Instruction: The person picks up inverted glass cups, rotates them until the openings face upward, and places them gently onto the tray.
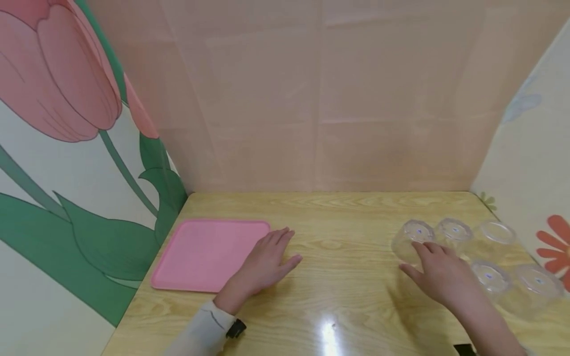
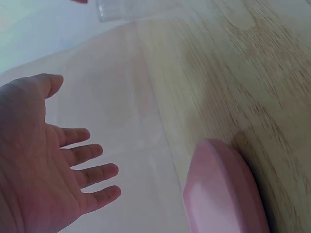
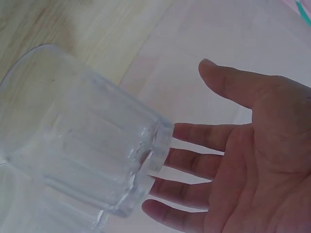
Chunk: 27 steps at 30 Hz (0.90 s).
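Observation:
My left hand [image 1: 268, 262] is held palm down with straight, slightly spread fingers, over the right edge of a pink tray [image 1: 196, 254]. In the left wrist view that hand holds nothing, and the tray's rounded corner shows below right. Over on the right, my right hand [image 1: 445, 277] reaches toward a clear plastic cup [image 1: 404, 245] standing upside down. Its fingertips overlap this cup in the head view. From the right wrist, the spread fingers lie right at the base of the upturned cup [image 3: 92, 131], thumb apart from it, not wrapped around it.
Several more clear cups stand upside down around the right hand: one cup [image 1: 455, 230] beside the nearest, others farther right, such as this cup [image 1: 490, 277]. The wooden table [image 1: 334, 267] meets a pinkish cloth [image 1: 311, 99] behind and painted walls at both sides.

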Tool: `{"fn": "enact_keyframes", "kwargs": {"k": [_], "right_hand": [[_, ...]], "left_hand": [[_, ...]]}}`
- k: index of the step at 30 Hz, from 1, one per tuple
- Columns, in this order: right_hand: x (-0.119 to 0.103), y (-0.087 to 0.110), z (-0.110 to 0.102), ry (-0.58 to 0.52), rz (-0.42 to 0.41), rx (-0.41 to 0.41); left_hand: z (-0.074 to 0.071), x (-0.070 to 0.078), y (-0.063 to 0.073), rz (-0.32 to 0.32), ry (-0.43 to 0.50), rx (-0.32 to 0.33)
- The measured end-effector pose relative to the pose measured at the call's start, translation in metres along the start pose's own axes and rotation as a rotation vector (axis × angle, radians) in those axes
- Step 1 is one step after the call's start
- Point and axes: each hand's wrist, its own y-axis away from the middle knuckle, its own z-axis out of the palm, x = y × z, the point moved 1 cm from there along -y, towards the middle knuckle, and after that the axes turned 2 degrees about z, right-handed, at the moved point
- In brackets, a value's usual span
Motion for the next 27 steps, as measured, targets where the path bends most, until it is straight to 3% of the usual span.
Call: {"fn": "enact_keyframes", "kwargs": {"k": [27], "right_hand": [[0.023,0.006,0.012,-0.045,0.028,-0.068]], "left_hand": [[0.014,0.035,-0.014,0.092,0.04,0.001]]}}
